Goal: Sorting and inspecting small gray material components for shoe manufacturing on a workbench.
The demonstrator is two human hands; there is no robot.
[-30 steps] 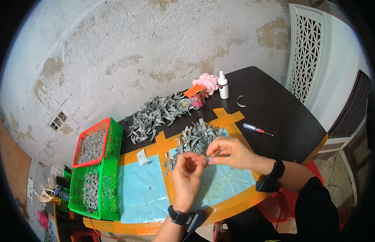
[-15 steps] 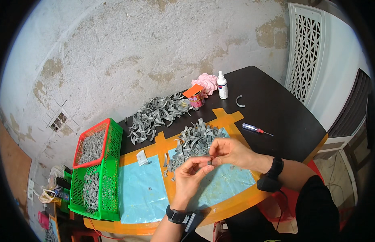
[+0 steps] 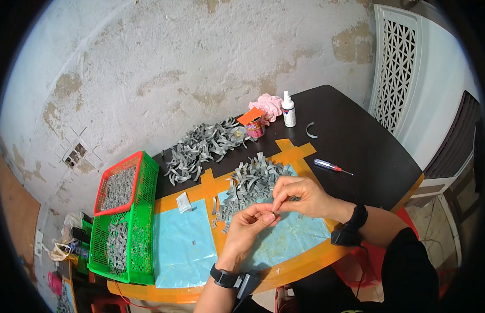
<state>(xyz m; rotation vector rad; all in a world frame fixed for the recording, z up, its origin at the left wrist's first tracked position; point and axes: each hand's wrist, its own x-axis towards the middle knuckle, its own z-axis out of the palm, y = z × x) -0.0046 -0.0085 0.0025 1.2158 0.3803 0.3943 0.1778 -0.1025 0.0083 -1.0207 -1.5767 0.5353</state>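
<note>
My left hand (image 3: pixel 248 228) pinches a small grey piece (image 3: pixel 274 213) between thumb and forefinger; the fingertips hide most of it. Thumb and fingers pressed together, my right hand (image 3: pixel 304 198) meets the left at the same piece. Just beyond both hands lies a pile of grey curved strips (image 3: pixel 253 177), with shorter grey bits at its near side. The pile rests on a light blue sheet (image 3: pixel 300 237) fixed down with orange tape (image 3: pixel 208 182).
A larger heap of grey strips (image 3: pixel 200 148) lies at the back. Green basket (image 3: pixel 143 229) and red basket (image 3: pixel 139 180) hold grey bits at left. Also there: a small white packet (image 3: pixel 184 202), tin (image 3: pixel 255 128), pink cloth (image 3: pixel 268 107), spray bottle (image 3: pixel 288 112), single strip (image 3: pixel 309 130), screwdriver (image 3: pixel 328 166).
The right fingers have curled in closer over the left fingertips, and less of the small grey piece shows. Both hands stay in nearly the same place above the sheet.
</note>
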